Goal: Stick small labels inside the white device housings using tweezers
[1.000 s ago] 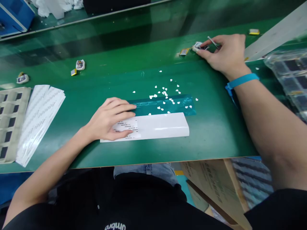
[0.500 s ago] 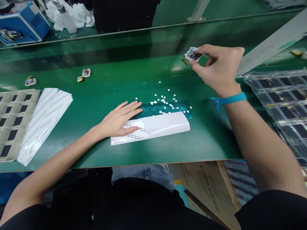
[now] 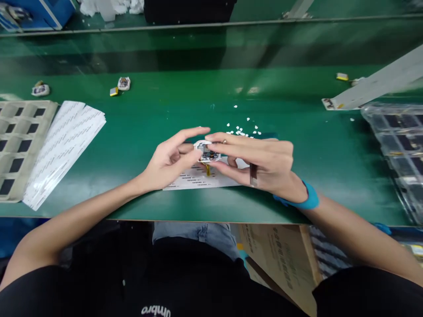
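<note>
A small white casing with exposed electronics [image 3: 209, 152] is held between both hands above the white adhesive sheet [image 3: 194, 180]. My right hand [image 3: 261, 160] grips its right side with fingers and thumb; a dark strip shows against that palm. My left hand [image 3: 173, 156] pinches its left edge, thumb on the near side and index finger stretched past the top. A yellow ribbon [image 3: 207, 169] hangs from the casing's near edge. Small white paper dots [image 3: 240, 131] lie scattered just beyond the hands. My right wrist wears a blue band [image 3: 310, 196].
On the left lie a beige compartment tray [image 3: 49, 115] and several white printed strips [image 3: 66, 147]. Another open casing [image 3: 124, 83] sits with a small yellow-edged battery [image 3: 114, 91] behind them. To the right are a clear plastic tray [image 3: 385, 132] and a slanted white post [image 3: 373, 83].
My right hand has brought the casing from the back right to the middle. My left hand has lifted off the white sheet and taken hold of the casing's left side.
</note>
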Motion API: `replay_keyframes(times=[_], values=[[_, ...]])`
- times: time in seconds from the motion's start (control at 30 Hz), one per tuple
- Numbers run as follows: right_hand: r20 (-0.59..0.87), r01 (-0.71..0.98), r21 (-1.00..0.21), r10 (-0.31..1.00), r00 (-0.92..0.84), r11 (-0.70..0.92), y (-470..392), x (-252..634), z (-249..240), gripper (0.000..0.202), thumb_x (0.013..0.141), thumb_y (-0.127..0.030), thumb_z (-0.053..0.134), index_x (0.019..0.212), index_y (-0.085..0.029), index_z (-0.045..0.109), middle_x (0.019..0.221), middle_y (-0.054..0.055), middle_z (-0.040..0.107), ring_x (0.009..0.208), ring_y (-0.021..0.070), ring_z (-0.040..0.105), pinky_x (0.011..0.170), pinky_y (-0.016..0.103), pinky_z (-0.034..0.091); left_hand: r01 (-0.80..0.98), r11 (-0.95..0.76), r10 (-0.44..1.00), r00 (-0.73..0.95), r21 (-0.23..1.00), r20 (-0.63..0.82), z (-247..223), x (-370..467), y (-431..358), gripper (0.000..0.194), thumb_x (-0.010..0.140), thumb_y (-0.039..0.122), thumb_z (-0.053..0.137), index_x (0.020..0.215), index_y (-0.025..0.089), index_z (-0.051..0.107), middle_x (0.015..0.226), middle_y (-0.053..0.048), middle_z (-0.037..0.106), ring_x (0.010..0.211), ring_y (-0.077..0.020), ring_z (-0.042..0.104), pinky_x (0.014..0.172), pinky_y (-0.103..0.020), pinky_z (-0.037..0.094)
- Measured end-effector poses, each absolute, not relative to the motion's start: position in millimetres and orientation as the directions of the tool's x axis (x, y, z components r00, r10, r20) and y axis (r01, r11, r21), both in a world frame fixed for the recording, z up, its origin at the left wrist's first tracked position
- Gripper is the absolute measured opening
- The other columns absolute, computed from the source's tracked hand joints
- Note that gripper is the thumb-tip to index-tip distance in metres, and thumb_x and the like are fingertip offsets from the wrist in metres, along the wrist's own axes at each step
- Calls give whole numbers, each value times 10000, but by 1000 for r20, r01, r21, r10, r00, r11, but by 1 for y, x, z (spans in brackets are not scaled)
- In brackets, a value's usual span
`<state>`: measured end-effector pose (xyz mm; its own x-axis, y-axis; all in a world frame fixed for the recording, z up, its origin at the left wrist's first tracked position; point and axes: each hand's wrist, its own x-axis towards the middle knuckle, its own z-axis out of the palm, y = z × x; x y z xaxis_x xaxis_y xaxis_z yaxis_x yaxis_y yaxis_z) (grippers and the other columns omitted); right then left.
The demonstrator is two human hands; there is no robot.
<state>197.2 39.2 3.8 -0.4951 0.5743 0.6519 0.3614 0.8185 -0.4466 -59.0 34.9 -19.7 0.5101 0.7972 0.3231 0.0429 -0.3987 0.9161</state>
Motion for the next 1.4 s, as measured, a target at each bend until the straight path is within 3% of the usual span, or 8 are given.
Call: replay_keyframes(times=[0.1,0.23,0.5,0.73,0.8,0.9,0.97,1.4], values=[[610,369,-477,603,-514,797,30,194,-4,742,978,-263,822,1510,-699,542,1387,-151,769,941,232,870,702,385,782,1,-257,816,536,967,216,-21,-51,21,481,1111,536,631,1469,215,621,1064,-44,825,807,-205,852,744,-335,752],[568,442,-525,687,-454,727,21,189,-10,650,1015,-289,779,1514,-652,575,1396,-127,770,884,221,868,683,387,782,-19,-212,833,520,977,190,-19,-49,13,360,1135,469,613,1359,198,686,911,-19,823,750,-198,849,672,-288,737],[568,479,-485,680,-463,731,10,189,-9,867,1022,-212,747,1570,-769,373,1420,-190,725,1055,254,857,780,486,808,81,-284,880,417,955,227,-19,-54,12,336,1152,446,577,1311,191,727,838,-10,825,672,-189,834,570,-246,690],[585,522,-417,659,-472,744,9,187,-8,886,1016,-225,740,1618,-732,334,1363,-140,791,984,250,854,733,468,789,226,-524,828,359,821,430,-14,-46,5,244,1134,273,582,1281,178,752,685,35,759,472,-89,686,411,-144,482],[633,526,-360,616,-469,771,10,186,-10,818,1014,-235,752,1632,-650,413,1306,-84,815,888,232,835,679,434,761,231,-586,794,354,777,493,-14,-45,5,222,1118,230,592,1248,175,763,658,49,740,441,-65,633,422,-138,473],[693,509,-235,510,-510,828,13,186,-14,545,992,-175,777,1496,-335,646,1248,58,808,799,190,785,623,354,703,224,-609,779,346,761,523,-15,-43,5,210,1102,206,613,1239,183,769,636,58,729,429,-55,603,429,-135,470],[689,487,-179,462,-558,855,13,188,-14,386,984,-97,751,1351,-196,684,1253,124,790,823,172,777,613,304,676,214,-613,777,338,760,532,-16,-42,4,217,1090,177,623,1253,184,767,612,68,710,417,-48,585,427,-128,459],[681,512,-168,475,-558,842,14,179,-16,227,1040,-107,682,1222,-221,608,1159,69,794,939,162,773,603,277,585,300,-714,697,387,633,603,-19,-48,4,274,1065,143,626,1303,165,760,859,6,837,466,-37,595,490,-132,484]])
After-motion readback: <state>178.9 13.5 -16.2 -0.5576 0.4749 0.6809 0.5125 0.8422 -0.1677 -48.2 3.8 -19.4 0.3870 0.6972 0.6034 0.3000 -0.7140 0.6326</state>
